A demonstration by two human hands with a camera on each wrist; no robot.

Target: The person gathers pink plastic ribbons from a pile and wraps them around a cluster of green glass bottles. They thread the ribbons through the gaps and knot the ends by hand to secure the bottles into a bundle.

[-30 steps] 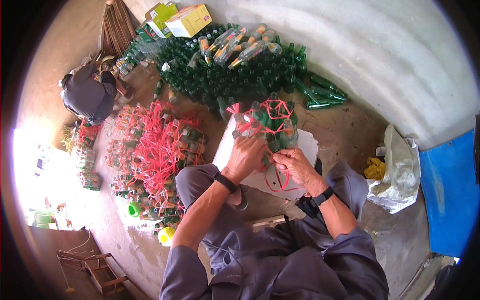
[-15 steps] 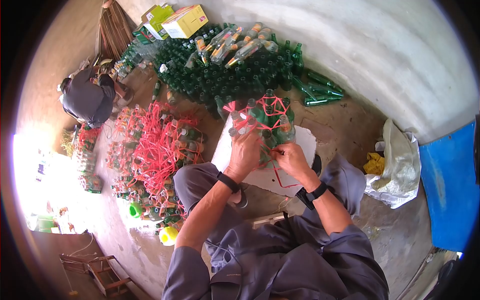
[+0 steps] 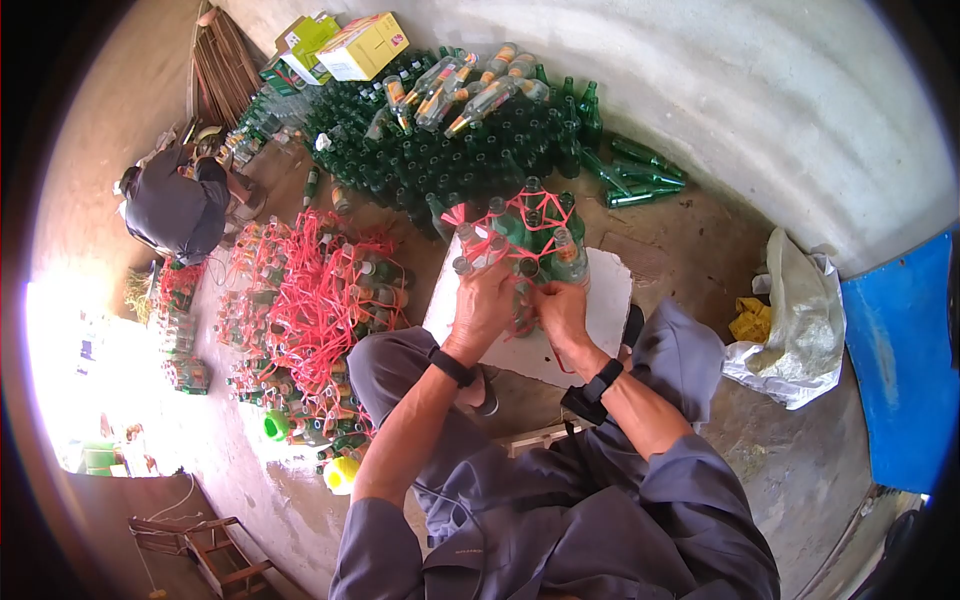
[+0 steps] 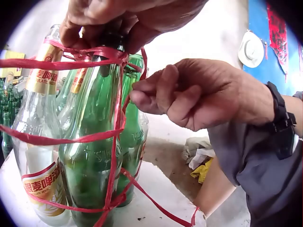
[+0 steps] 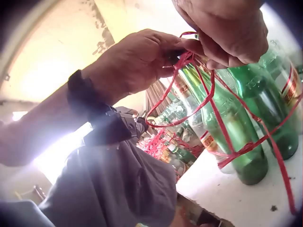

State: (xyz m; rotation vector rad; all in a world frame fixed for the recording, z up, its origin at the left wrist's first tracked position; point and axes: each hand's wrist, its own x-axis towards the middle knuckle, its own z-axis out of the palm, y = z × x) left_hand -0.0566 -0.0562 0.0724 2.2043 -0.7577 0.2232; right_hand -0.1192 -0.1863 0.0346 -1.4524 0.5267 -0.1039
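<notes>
A cluster of green and clear bottles (image 3: 569, 256) (image 4: 90, 156) stands upright on a white board (image 3: 600, 300), with red plastic strapping (image 4: 71, 140) wound around necks and bodies. The left hand (image 3: 484, 305) (image 4: 128, 19) pinches the strap at the neck of a near bottle. Beside it, the right hand (image 3: 565, 312) (image 4: 194, 94) holds the strap between thumb and fingertips, just right of the same neck. In the right wrist view a loop of red strap (image 5: 189, 113) hangs below the left hand (image 5: 137, 61), near the right hand (image 5: 227, 28).
Many green bottles (image 3: 440, 160) stand behind, with clear ones (image 3: 485, 105) lying on top. Strapped bottles (image 3: 310, 300) fill the floor at left. Another person (image 3: 178, 205) crouches beyond them. A white sack (image 3: 800, 320) and a blue panel (image 3: 905, 360) are at right.
The right hand has moved left and slightly up, close beside the left hand. The strap loop that hung below it has drawn in. The left hand stays at the near bottle necks.
</notes>
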